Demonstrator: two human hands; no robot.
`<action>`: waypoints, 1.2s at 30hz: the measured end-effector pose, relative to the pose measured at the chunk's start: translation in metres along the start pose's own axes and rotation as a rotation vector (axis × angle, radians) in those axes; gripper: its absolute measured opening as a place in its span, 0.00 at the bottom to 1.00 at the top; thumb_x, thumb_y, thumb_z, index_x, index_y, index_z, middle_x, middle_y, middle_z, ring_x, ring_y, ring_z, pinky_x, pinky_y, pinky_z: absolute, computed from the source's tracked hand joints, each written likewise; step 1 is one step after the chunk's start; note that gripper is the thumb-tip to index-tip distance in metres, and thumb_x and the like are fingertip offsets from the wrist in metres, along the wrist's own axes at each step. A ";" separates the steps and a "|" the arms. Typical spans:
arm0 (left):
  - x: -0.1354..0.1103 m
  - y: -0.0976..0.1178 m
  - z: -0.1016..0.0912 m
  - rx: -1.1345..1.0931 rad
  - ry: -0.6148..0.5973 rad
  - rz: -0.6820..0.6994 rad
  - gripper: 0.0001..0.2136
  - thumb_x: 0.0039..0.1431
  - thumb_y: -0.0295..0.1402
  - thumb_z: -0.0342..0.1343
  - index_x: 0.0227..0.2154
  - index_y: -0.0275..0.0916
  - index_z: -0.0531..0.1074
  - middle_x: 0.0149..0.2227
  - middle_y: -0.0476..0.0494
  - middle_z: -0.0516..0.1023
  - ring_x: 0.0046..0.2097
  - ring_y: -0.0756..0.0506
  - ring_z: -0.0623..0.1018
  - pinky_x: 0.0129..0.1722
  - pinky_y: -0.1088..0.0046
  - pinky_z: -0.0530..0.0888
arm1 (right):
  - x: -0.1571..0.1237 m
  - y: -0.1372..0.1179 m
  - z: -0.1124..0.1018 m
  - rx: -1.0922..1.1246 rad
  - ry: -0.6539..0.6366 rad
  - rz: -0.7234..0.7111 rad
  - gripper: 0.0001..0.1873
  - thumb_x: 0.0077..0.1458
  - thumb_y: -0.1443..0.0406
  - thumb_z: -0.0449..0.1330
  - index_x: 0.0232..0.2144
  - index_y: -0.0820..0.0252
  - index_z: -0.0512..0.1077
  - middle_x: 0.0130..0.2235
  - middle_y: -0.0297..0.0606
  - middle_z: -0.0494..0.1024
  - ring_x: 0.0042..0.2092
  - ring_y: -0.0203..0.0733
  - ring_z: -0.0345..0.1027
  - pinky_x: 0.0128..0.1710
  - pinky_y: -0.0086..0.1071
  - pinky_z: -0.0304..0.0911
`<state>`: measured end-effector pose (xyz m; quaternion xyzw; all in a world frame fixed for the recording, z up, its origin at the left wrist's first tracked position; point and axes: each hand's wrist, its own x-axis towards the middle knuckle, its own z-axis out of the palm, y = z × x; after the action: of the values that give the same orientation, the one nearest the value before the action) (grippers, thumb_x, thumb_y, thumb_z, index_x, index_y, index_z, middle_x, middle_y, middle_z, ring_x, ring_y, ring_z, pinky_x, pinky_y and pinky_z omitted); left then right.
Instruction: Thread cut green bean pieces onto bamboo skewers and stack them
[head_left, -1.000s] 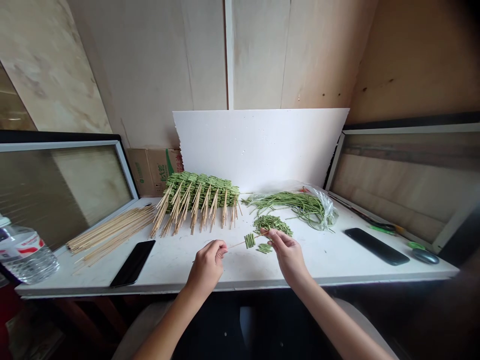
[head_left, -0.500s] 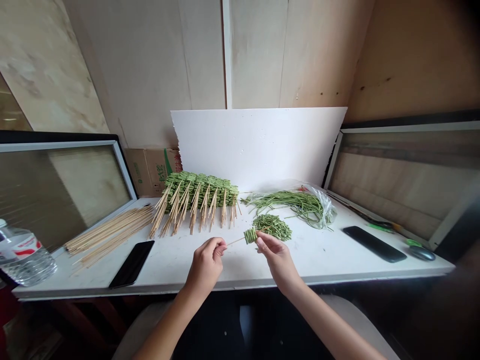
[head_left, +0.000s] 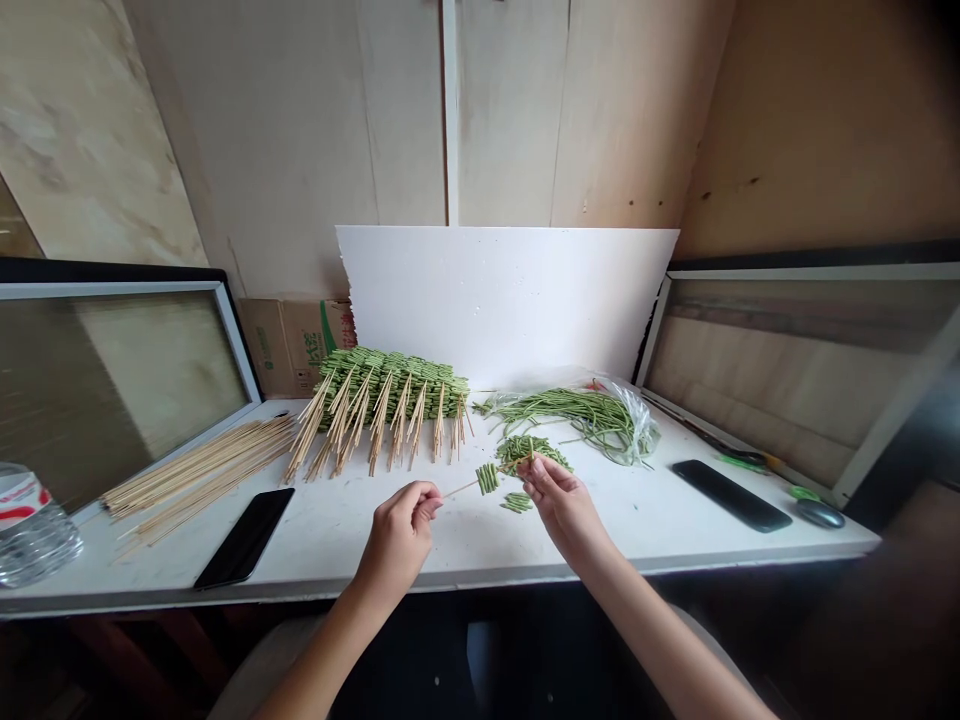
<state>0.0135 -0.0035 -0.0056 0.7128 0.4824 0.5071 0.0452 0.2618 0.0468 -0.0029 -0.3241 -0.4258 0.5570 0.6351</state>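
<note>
My left hand (head_left: 401, 525) pinches the bare end of a thin wooden skewer (head_left: 460, 490). Partway along it sits a row of short green bean pieces (head_left: 487, 479), side by side across the stick. The fingertips of my right hand (head_left: 561, 498) are closed near the skewer's far end, apart from the row; what they grip is too small to make out. Behind that hand lies a pile of cut bean pieces (head_left: 517, 447), partly hidden. A smaller group of cut pieces (head_left: 517, 502) rests on the white table (head_left: 465, 550) just below the skewer.
Stacked bean skewers (head_left: 390, 385) stand at back left. Loose skewers (head_left: 202, 465), a black phone (head_left: 246, 537) and a water bottle (head_left: 34, 525) are on the left. Whole long beans (head_left: 585, 412) lie in a plastic bag (head_left: 643, 425); a dark phone (head_left: 731, 495) and a mouse (head_left: 820, 513) are right.
My right hand has slid right, off the bean row towards the skewer's far end. The small group of cut pieces below has come into sight. The whole view has shifted slightly.
</note>
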 end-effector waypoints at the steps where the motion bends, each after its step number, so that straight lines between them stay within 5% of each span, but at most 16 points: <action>1: 0.000 0.000 0.000 -0.002 -0.002 0.003 0.08 0.67 0.28 0.50 0.34 0.40 0.72 0.28 0.47 0.77 0.30 0.47 0.78 0.32 0.74 0.73 | 0.000 -0.002 0.000 0.006 -0.010 0.013 0.15 0.49 0.51 0.72 0.37 0.49 0.81 0.42 0.38 0.83 0.51 0.53 0.74 0.44 0.41 0.69; 14: 0.001 0.001 -0.001 0.023 -0.003 0.020 0.08 0.67 0.28 0.50 0.33 0.40 0.73 0.27 0.47 0.77 0.29 0.48 0.76 0.31 0.75 0.73 | -0.001 -0.007 -0.002 0.049 -0.070 0.071 0.13 0.53 0.52 0.70 0.38 0.49 0.81 0.47 0.40 0.83 0.59 0.56 0.70 0.49 0.42 0.69; 25: 0.001 -0.001 -0.002 0.034 -0.020 0.016 0.08 0.66 0.27 0.49 0.33 0.40 0.72 0.26 0.48 0.75 0.29 0.48 0.76 0.32 0.75 0.71 | 0.000 -0.008 -0.002 0.002 -0.023 0.019 0.14 0.49 0.53 0.73 0.36 0.52 0.83 0.42 0.40 0.85 0.53 0.55 0.74 0.42 0.39 0.68; 32: 0.002 -0.002 -0.006 0.065 -0.016 0.049 0.09 0.67 0.26 0.48 0.32 0.40 0.72 0.27 0.48 0.75 0.29 0.48 0.75 0.33 0.75 0.70 | 0.000 -0.011 -0.006 -0.168 -0.043 -0.093 0.12 0.50 0.53 0.72 0.34 0.50 0.84 0.40 0.39 0.85 0.39 0.49 0.74 0.41 0.42 0.68; 36: 0.002 -0.005 -0.007 0.088 -0.020 0.073 0.10 0.67 0.24 0.48 0.32 0.40 0.72 0.27 0.48 0.74 0.29 0.48 0.75 0.33 0.75 0.70 | -0.003 -0.015 -0.006 -0.230 -0.061 -0.131 0.10 0.51 0.54 0.72 0.33 0.50 0.84 0.40 0.40 0.86 0.45 0.53 0.76 0.42 0.42 0.69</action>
<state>0.0049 -0.0029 -0.0038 0.7362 0.4775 0.4796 0.0005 0.2738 0.0414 0.0069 -0.3491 -0.5263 0.4715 0.6155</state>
